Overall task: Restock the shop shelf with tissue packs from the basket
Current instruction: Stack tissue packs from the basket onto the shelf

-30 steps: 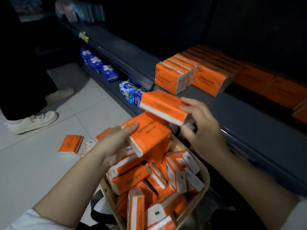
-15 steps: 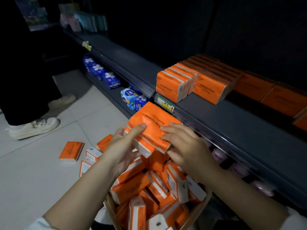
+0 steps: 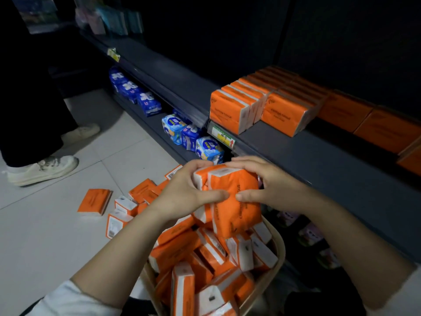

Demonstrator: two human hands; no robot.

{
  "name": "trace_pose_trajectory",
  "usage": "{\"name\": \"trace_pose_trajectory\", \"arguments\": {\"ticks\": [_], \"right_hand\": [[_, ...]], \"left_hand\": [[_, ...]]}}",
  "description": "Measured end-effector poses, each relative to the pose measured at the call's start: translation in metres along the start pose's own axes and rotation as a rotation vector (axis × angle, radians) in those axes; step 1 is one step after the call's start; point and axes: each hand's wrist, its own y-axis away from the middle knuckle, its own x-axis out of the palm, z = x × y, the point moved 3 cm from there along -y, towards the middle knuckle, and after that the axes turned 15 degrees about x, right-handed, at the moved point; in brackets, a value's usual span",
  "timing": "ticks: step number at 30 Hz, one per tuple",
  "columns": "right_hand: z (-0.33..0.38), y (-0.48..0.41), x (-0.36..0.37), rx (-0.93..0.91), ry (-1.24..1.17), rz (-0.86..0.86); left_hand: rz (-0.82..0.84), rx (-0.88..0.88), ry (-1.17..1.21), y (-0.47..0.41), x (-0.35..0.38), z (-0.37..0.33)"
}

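Tissue packs (image 3: 232,215), long axis near upright, are clasped between left grip (image 3: 182,195) and right grip (image 3: 271,188) above the basket (image 3: 281,249), the shelf (image 3: 296,151) lying ahead-right (right grip nearer).

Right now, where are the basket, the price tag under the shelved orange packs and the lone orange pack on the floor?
basket (image 3: 283,249), head view, on its pale right rim.
price tag (image 3: 222,137), head view, on its yellow-green middle.
lone floor pack (image 3: 94,201), head view, on its orange top face.
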Motion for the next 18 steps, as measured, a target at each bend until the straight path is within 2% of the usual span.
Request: {"name": "trace_pose_trajectory", "arguments": {"ticks": [7, 10, 15, 18], "right_hand": [[-0.006, -0.003, -0.011, 0.075, -0.044, -0.145], [-0.010, -0.002, -0.017, 0.184, -0.125, -0.138], [-0.023, -0.001, -0.042, 0.292, -0.686, -0.110], [-0.041, -0.010, -0.059, 0.339, -0.901, -0.255]], "left_hand": [[-0.028, -0.015, 0.087, -0.006, 0.007, 0.001], [-0.058, -0.009, 0.085, -0.010, 0.008, 0.005], [-0.225, 0.013, 0.110, -0.025, -0.006, 0.008], [-0.285, 0.077, -0.013, -0.032, -0.012, 0.008]]}}
